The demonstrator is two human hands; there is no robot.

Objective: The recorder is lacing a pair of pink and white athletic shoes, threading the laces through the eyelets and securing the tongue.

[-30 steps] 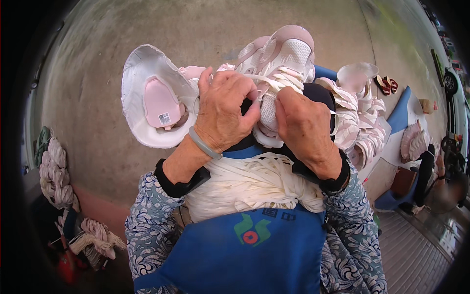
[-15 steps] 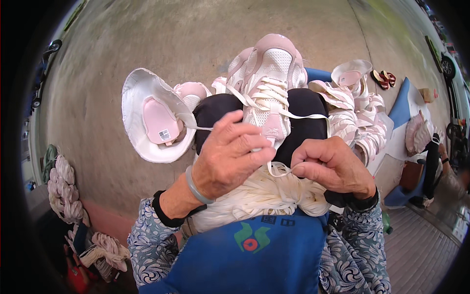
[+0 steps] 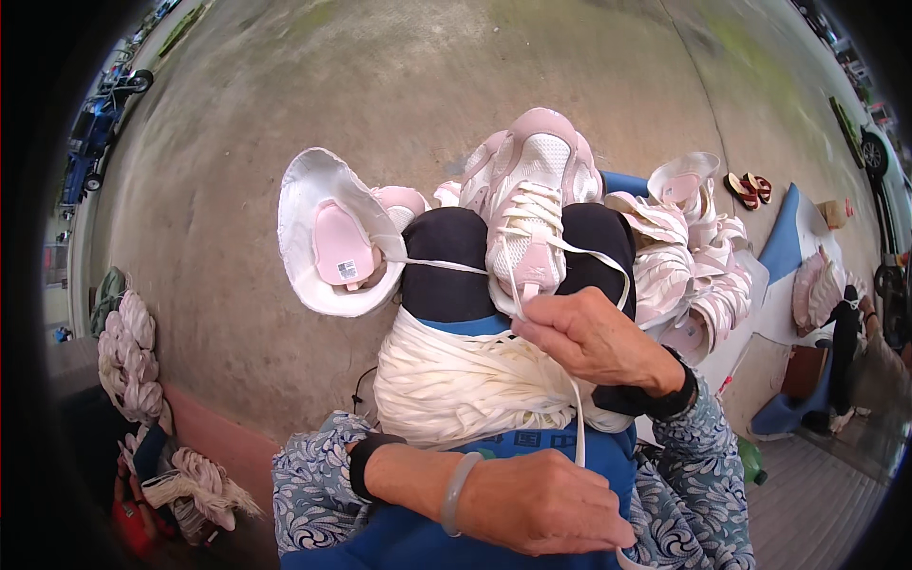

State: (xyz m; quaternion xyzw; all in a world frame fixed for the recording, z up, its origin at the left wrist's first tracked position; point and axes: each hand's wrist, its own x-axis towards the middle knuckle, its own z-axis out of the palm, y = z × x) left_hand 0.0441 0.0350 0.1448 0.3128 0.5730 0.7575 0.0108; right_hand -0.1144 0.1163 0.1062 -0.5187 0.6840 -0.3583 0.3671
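A pink and white sneaker (image 3: 545, 157) lies between my knees with its toe pointing away, cream lace crossed over its tongue. My right hand (image 3: 594, 337) pinches the shoelace (image 3: 579, 418) just below the tongue. Lower down, my left hand (image 3: 537, 503) is closed over the apron, gripping the same lace, which runs taut up to the right hand; a loose end hangs by the left fingers. A thick bundle of cream laces (image 3: 456, 385) rests across my lap, beneath the right hand. Another lace length loops over my right thigh.
A pale shoe upper with a pink insole (image 3: 328, 237) stands beside my left knee. Several pink and white shoes (image 3: 693, 247) are piled at the right. Hanks of laces (image 3: 128, 356) lie far left. A pair of sandals (image 3: 748, 190) and another person's arm (image 3: 869, 318) are at the right.
My left hand has moved down from the shoe to the apron, drawing the lace out. My right hand has shifted left, to the tongue. The view has tipped, so the shoes sit lower.
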